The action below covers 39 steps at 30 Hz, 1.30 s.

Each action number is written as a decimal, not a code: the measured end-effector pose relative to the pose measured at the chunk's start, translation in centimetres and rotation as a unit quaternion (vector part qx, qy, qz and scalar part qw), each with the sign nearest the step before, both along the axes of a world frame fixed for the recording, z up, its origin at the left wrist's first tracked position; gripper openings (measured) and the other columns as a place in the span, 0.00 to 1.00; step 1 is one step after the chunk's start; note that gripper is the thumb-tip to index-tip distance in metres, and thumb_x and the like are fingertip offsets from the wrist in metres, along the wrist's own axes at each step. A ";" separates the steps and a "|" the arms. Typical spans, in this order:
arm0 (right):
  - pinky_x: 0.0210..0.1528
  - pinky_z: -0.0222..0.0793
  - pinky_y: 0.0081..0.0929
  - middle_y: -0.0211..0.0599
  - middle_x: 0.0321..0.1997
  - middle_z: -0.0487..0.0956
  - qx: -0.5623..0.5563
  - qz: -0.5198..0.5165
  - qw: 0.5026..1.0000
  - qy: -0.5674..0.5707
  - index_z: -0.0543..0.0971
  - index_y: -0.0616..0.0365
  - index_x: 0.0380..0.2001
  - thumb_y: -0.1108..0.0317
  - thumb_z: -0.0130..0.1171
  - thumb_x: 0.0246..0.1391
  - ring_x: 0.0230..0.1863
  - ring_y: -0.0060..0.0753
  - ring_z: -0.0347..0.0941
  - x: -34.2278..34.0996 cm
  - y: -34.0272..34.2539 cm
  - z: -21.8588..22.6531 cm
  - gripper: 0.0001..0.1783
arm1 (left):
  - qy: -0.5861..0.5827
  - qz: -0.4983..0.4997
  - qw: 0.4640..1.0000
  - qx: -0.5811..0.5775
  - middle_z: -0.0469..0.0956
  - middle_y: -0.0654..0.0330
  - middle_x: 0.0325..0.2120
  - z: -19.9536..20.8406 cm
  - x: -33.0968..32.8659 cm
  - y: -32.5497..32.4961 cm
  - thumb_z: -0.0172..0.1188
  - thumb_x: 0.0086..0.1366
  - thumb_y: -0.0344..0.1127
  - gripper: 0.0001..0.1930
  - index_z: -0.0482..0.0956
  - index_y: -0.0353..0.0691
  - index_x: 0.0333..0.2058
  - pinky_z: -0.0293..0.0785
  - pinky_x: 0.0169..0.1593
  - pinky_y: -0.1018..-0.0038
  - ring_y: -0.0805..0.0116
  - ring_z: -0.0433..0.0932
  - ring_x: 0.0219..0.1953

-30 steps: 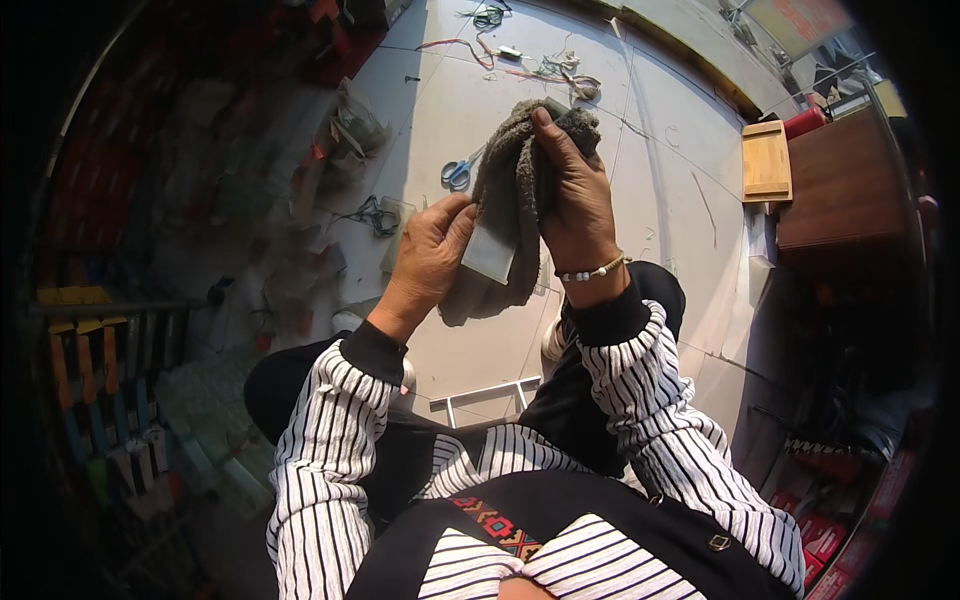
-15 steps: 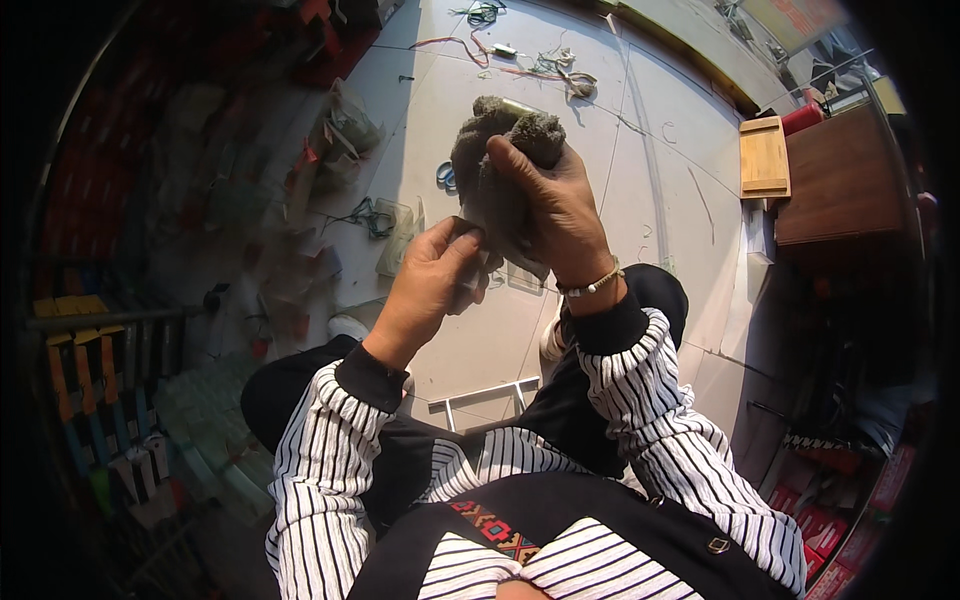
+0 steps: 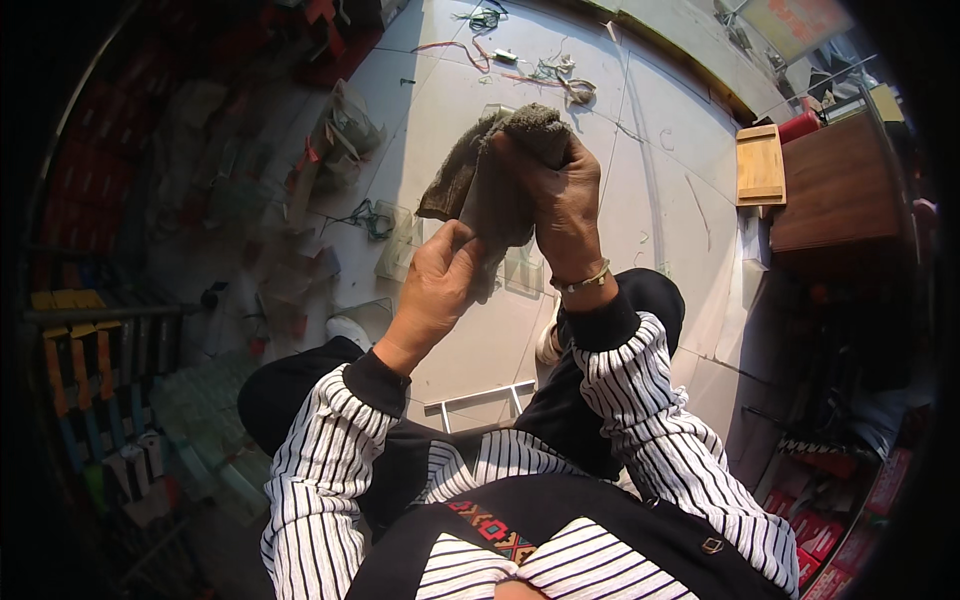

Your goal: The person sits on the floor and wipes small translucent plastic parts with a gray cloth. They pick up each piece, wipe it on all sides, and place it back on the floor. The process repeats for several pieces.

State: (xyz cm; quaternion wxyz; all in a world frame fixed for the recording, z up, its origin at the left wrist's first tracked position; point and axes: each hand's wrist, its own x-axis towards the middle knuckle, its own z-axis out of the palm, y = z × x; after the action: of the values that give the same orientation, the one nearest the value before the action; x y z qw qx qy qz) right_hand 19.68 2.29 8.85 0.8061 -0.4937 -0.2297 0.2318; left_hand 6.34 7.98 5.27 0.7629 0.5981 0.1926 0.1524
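Note:
A grey-brown cloth [image 3: 458, 175] hangs bunched between my hands above the tiled floor. My right hand [image 3: 568, 190] is wrapped round its upper right part, with the thumb pressed on the fabric. Lower down, my left hand [image 3: 440, 280] pinches the cloth's bottom end between thumb and fingers. One flap droops to the left. A pale, clear-looking edge [image 3: 494, 109] shows at the cloth's top; what it belongs to is hidden by the fabric and my fingers.
Clear plastic pieces [image 3: 523, 277] lie on the floor below my hands. Tangled wires [image 3: 560, 75] are scattered ahead. A brown wooden cabinet [image 3: 835, 190] stands right, beside a light wooden board [image 3: 761, 166]. Orange-and-blue-handled tools [image 3: 85, 375] hang at left.
The cloth has turned and a flap now spreads to the left, covering the blue ring seen on the floor before. My right hand has rolled over slightly, showing more of its back.

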 end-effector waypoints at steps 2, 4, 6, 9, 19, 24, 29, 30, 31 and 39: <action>0.33 0.71 0.17 0.30 0.29 0.78 0.052 0.013 0.989 0.135 0.75 0.62 0.33 0.74 0.63 0.47 0.29 0.18 0.73 0.0 -0.1 0.2 0.09 | 0.015 -0.003 1.000 0.008 0.66 0.66 0.14 -0.2 0.2 -0.6 0.48 0.67 0.36 0.09 0.65 0.37 0.31 0.55 0.16 0.85 0.82 0.62 0.13; 0.30 0.72 0.17 0.31 0.29 0.78 0.102 0.037 0.964 0.242 0.75 0.60 0.32 0.73 0.61 0.49 0.27 0.21 0.74 0.0 -0.2 0.4 0.06 | 0.017 0.001 1.000 0.013 0.65 0.66 0.13 -0.4 0.4 -1.1 0.47 0.67 0.35 0.08 0.65 0.37 0.32 0.56 0.17 0.84 0.82 0.61 0.13; 0.31 0.72 0.18 0.31 0.29 0.78 0.103 0.053 0.963 0.244 0.76 0.60 0.32 0.73 0.61 0.50 0.28 0.21 0.74 0.2 -0.4 0.5 0.06 | 0.025 -0.002 0.999 0.026 0.65 0.67 0.12 -0.5 0.4 -1.3 0.47 0.67 0.34 0.08 0.66 0.37 0.31 0.55 0.17 0.84 0.82 0.61 0.13; 0.31 0.72 0.19 0.31 0.29 0.78 0.084 0.071 0.970 0.217 0.76 0.59 0.32 0.73 0.61 0.50 0.28 0.22 0.74 0.1 -0.6 0.5 0.06 | 0.025 0.006 0.998 0.062 0.64 0.67 0.12 -0.6 0.4 -1.9 0.46 0.67 0.34 0.07 0.67 0.36 0.32 0.54 0.16 0.84 0.82 0.60 0.12; 0.30 0.69 0.16 0.24 0.27 0.76 -0.069 0.103 0.983 0.137 0.77 0.61 0.31 0.72 0.63 0.48 0.28 0.13 0.69 -2.6 -0.4 -1.2 0.07 | 0.019 0.038 0.992 -0.116 0.72 0.64 0.19 1.4 -0.4 -0.8 0.45 0.63 0.30 0.06 0.69 0.34 0.33 0.61 0.18 0.84 0.81 0.67 0.18; 0.30 0.68 0.13 0.26 0.28 0.76 -0.085 0.171 0.973 0.126 0.76 0.63 0.32 0.71 0.63 0.48 0.28 0.13 0.69 -2.9 -0.2 -1.8 0.09 | 0.017 0.070 0.981 -0.183 0.71 0.64 0.17 1.8 -0.1 0.2 0.45 0.66 0.32 0.06 0.67 0.35 0.34 0.57 0.15 0.85 0.84 0.63 0.13; 0.29 0.70 0.15 0.29 0.28 0.77 -0.047 0.101 0.980 0.164 0.77 0.64 0.31 0.71 0.63 0.48 0.27 0.17 0.72 -0.6 0.0 -0.1 0.09 | 0.047 0.031 0.998 -0.042 0.66 0.71 0.16 1.1 0.2 -0.6 0.46 0.65 0.32 0.06 0.69 0.37 0.35 0.53 0.15 0.87 0.85 0.60 0.13; 0.29 0.71 0.17 0.31 0.28 0.78 0.039 0.078 0.983 0.162 0.77 0.63 0.31 0.71 0.63 0.49 0.27 0.19 0.73 0.0 0.1 0.2 0.08 | 0.054 0.018 0.998 -0.015 0.65 0.71 0.16 0.9 0.1 -1.0 0.47 0.65 0.32 0.06 0.69 0.37 0.35 0.53 0.15 0.86 0.85 0.59 0.13; 0.31 0.72 0.17 0.31 0.28 0.78 0.033 0.089 0.976 0.195 0.77 0.62 0.31 0.72 0.61 0.50 0.28 0.20 0.73 0.5 0.0 0.4 0.06 | 0.061 0.006 0.998 0.012 0.65 0.71 0.16 0.6 0.0 -1.4 0.48 0.65 0.32 0.06 0.70 0.37 0.35 0.53 0.15 0.86 0.85 0.58 0.13; 0.31 0.69 0.16 0.27 0.30 0.77 -0.018 0.097 0.981 0.164 0.76 0.60 0.32 0.67 0.60 0.52 0.29 0.18 0.71 -1.6 -0.3 -2.5 0.08 | 0.069 0.019 0.993 -0.095 0.62 0.69 0.13 0.8 -0.9 -0.9 0.48 0.64 0.31 0.05 0.70 0.36 0.29 0.50 0.14 0.85 0.84 0.56 0.11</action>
State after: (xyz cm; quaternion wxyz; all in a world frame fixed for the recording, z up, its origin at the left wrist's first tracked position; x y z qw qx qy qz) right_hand 18.07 1.95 6.32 0.7977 -0.4384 -0.1369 0.3909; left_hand 5.44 7.11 6.03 0.7978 0.5285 0.2700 0.1066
